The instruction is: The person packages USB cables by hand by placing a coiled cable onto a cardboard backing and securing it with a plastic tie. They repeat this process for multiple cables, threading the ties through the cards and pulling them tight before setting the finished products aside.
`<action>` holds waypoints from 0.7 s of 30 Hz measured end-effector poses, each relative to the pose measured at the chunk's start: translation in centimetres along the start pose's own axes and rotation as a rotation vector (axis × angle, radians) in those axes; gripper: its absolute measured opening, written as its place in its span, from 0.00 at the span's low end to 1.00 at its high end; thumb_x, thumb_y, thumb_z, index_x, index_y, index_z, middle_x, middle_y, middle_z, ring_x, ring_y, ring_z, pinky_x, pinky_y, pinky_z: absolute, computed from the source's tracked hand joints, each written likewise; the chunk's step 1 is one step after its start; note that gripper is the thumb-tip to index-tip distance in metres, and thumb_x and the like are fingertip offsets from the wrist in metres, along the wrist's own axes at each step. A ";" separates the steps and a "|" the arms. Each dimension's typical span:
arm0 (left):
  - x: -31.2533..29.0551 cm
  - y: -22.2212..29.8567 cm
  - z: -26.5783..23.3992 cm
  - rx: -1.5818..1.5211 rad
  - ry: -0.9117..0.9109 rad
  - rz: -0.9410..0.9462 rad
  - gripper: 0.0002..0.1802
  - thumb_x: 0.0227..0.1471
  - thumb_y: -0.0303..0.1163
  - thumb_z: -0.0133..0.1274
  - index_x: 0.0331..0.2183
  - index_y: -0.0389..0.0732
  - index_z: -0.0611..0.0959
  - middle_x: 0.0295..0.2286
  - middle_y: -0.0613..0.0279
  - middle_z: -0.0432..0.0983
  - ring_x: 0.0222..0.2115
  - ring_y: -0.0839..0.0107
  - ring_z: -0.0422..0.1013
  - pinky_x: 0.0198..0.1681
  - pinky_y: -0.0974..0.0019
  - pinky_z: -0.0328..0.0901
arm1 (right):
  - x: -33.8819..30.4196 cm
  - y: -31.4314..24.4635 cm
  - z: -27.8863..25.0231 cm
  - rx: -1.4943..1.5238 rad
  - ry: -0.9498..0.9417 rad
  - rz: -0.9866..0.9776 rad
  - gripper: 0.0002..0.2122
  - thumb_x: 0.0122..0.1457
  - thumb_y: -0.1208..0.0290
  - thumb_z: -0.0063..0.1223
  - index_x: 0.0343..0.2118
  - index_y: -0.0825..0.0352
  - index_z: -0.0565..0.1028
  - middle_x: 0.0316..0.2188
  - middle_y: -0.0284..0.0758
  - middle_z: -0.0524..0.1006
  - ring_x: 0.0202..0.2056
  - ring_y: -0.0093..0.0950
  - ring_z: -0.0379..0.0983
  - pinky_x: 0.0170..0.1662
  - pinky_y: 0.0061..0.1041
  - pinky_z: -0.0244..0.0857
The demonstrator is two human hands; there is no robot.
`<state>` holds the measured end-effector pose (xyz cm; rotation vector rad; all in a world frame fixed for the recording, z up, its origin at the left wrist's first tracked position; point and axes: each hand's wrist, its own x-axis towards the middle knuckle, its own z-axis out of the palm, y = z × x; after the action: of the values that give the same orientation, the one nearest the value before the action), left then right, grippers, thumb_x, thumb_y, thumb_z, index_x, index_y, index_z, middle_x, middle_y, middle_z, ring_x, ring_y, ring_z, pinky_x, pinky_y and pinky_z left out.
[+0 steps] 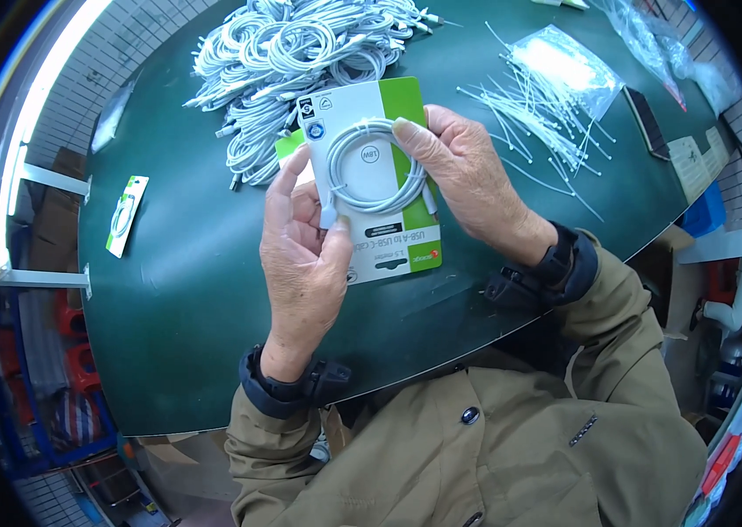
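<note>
Both hands hold up a white and green cardboard packaging card [355,98], its print upside down to me. A coiled light-grey USB cable [378,207] lies against the card's face. My left hand [301,263] grips the card's left side, with the thumb by the cable's plug and the fingers partly behind. On the right, my right hand [476,184] pinches the card and the coil's upper right, thumb on the coil in front. A green corner [290,143] shows behind the card's left edge; what it belongs to is hidden.
A heap of coiled grey cables [301,44] lies at the back of the green table [187,334]. Loose white cable ties [547,132] spread at the right beside a clear plastic bag [577,61]. A dark flat phone-like object [646,123] lies farther right. Another carded cable [125,215] sits at left.
</note>
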<state>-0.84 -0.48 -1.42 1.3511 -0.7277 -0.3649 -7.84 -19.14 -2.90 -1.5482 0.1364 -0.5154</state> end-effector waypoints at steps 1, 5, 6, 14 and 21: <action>0.0 0.1 -0.2 -0.025 -0.012 0.006 0.39 0.57 0.14 0.50 0.66 0.30 0.55 0.48 0.45 0.75 0.48 0.68 0.74 0.50 0.68 0.70 | -0.1 -0.1 0.2 -0.013 -0.007 -0.002 0.17 0.71 0.60 0.49 0.49 0.72 0.76 0.38 0.30 0.80 0.39 0.14 0.73 0.42 0.16 0.70; 0.4 0.2 -0.6 -0.166 -0.009 -0.019 0.36 0.59 0.16 0.51 0.65 0.30 0.57 0.49 0.46 0.76 0.48 0.69 0.74 0.50 0.69 0.70 | -0.4 -0.5 0.3 -0.007 -0.020 -0.044 0.16 0.71 0.61 0.50 0.48 0.71 0.76 0.38 0.30 0.80 0.38 0.14 0.73 0.42 0.17 0.70; 0.5 0.4 -0.8 -0.246 0.014 -0.064 0.35 0.59 0.18 0.52 0.64 0.29 0.59 0.48 0.47 0.77 0.47 0.70 0.75 0.49 0.69 0.70 | -0.5 -0.6 0.4 -0.009 -0.030 -0.040 0.15 0.71 0.61 0.50 0.47 0.71 0.76 0.38 0.30 0.80 0.38 0.14 0.73 0.42 0.17 0.70; 0.1 -2.5 -1.0 -0.417 0.031 -0.119 0.26 0.59 0.26 0.59 0.57 0.28 0.73 0.43 0.53 0.81 0.41 0.75 0.76 0.47 0.71 0.70 | -0.7 -0.2 0.2 0.200 -0.071 -0.012 0.10 0.69 0.66 0.54 0.42 0.69 0.76 0.37 0.31 0.80 0.37 0.14 0.74 0.42 0.16 0.72; 0.3 -1.9 0.1 -0.347 0.121 -0.088 0.18 0.60 0.25 0.58 0.51 0.30 0.76 0.40 0.56 0.81 0.39 0.77 0.76 0.44 0.73 0.71 | -0.6 -0.1 0.7 0.004 -0.042 -0.004 0.13 0.67 0.71 0.57 0.50 0.71 0.72 0.38 0.33 0.80 0.36 0.15 0.75 0.41 0.16 0.72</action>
<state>-0.38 -1.17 -3.17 1.0679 -0.4792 -0.4529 -8.13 -18.21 -2.93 -1.5546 0.0999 -0.4862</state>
